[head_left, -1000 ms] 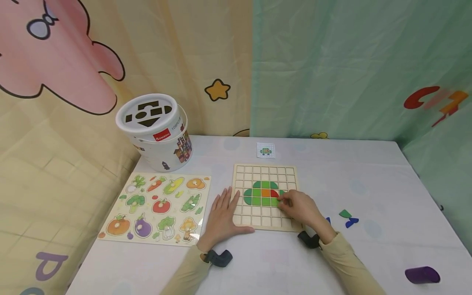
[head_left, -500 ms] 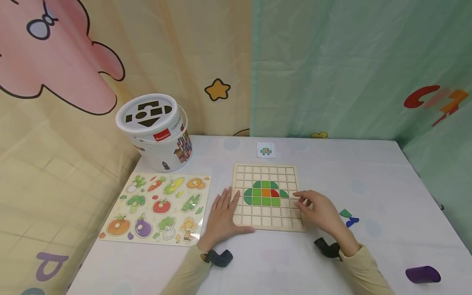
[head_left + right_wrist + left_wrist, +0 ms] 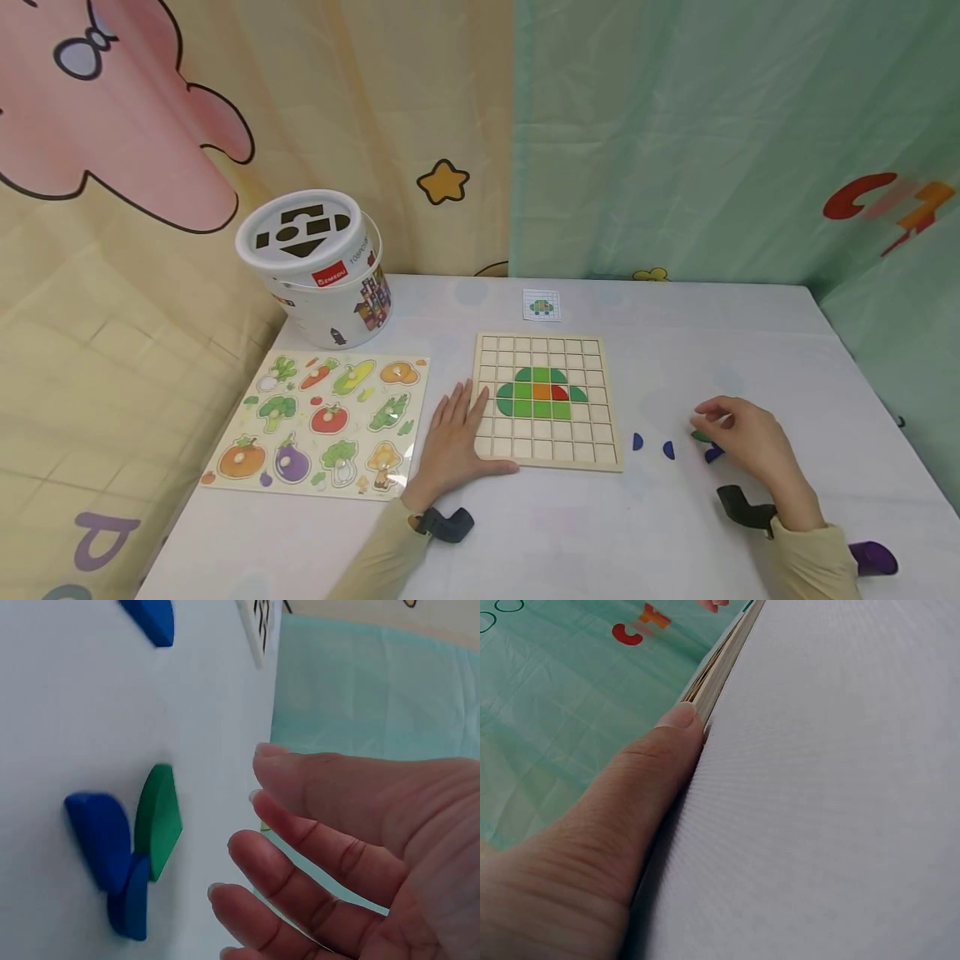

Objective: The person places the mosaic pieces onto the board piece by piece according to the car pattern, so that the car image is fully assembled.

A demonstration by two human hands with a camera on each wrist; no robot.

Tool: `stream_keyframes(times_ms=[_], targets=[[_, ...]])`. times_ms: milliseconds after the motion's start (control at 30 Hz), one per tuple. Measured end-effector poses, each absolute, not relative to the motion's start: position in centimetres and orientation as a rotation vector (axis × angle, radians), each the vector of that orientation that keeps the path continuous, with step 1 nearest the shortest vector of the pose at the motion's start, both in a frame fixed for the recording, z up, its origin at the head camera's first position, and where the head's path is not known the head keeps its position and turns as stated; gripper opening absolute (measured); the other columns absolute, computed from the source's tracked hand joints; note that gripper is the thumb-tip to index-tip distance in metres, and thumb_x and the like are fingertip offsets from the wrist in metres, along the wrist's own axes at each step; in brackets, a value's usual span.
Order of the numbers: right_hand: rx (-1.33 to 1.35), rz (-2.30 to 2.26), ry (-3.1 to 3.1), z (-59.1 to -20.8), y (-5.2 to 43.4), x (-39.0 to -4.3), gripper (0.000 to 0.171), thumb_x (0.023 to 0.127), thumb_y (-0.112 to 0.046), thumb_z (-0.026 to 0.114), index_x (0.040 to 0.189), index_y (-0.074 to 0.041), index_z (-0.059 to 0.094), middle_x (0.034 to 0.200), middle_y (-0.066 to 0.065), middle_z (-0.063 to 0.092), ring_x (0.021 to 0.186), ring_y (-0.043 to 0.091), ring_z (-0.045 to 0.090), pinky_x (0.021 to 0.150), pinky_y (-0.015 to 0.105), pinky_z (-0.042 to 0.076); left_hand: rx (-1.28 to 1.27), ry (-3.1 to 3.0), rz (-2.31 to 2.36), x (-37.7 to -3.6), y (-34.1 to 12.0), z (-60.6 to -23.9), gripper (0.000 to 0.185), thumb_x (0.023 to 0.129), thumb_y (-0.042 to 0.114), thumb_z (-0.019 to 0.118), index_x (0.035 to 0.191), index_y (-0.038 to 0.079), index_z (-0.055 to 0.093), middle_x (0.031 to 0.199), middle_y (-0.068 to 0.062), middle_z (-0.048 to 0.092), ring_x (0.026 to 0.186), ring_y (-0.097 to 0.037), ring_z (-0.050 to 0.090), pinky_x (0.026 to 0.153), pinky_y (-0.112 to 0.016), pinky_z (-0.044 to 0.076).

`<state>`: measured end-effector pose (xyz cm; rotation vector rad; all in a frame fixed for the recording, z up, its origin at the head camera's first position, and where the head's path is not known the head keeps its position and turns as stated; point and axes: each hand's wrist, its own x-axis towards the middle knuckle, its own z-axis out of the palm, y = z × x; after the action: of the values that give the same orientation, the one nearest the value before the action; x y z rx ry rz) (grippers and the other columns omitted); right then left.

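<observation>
My left hand (image 3: 453,442) lies flat with fingers spread at the left edge of a wooden grid board (image 3: 525,446). In the left wrist view its thumb (image 3: 649,769) touches the board's side. Green, orange and red pieces form a car shape on the grid. My right hand (image 3: 753,437) hovers right of the board, fingers loosely bent and nothing between them. Close by its fingertips, in the right wrist view, lie a green quarter-round piece (image 3: 159,825) and two blue half-round pieces (image 3: 101,840), touching one another. Two more blue half-rounds (image 3: 668,450) lie nearer the board.
Behind the board is a small pattern card (image 3: 551,317). A vegetable puzzle board (image 3: 249,423) lies at the left, with a white lidded bucket (image 3: 315,300) behind it. A purple block (image 3: 876,558) shows beyond the right sleeve.
My right hand has let go of a green piece on the grid's right side and moved right to the loose pieces. My left hand has stayed in place.
</observation>
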<state>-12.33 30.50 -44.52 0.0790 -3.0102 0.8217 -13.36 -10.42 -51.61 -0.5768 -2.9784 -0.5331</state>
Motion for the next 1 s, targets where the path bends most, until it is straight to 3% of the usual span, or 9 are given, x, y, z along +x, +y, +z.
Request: stream_keyframes(times_ms=[300, 500, 1000], targets=[[-0.082, 0.835, -3.165, -45.2, 32.2, -12.0, 0.039, 0.081, -0.033, 0.074, 0.097, 0.001, 0.066, 0.083, 0.004, 0.061, 0.069, 0.017, 0.053, 0.056, 0.03, 0.039, -0.574, -2.976, -0.532, -13.4, -10.4, -51.7, 0.121, 0.063, 0.084, 0.058, 0.153, 0.013, 0.018, 0.157, -0.014, 0.01, 0.144, -0.025, 0.0, 0.114, -0.038, -0.002], [-0.134, 0.843, -3.16, -45.4, 31.8, -12.3, 0.037, 0.08, -0.031, 0.075, 0.094, 0.001, 0.065, 0.078, 0.004, 0.059, 0.068, 0.02, 0.051, 0.055, 0.031, 0.038, -0.575, -2.972, -0.534, -13.4, -10.4, -51.7, 0.121, 0.063, 0.084, 0.057, 0.153, 0.012, 0.019, 0.157, -0.014, 0.011, 0.143, -0.025, 0.001, 0.114, -0.039, -0.002], [0.011, 0.856, -3.035, -46.1, 30.4, -12.2, 0.028, 0.08, -0.019, 0.076, 0.093, -0.002, 0.058, 0.083, 0.008, 0.062, 0.066, 0.019, 0.055, 0.052, 0.031, 0.04, -0.592, -2.944, -0.528, -13.2, -10.4, -51.6, 0.12, 0.063, 0.083, 0.058, 0.152, 0.01, 0.022, 0.156, -0.015, 0.012, 0.143, -0.028, 0.005, 0.115, -0.041, 0.003]])
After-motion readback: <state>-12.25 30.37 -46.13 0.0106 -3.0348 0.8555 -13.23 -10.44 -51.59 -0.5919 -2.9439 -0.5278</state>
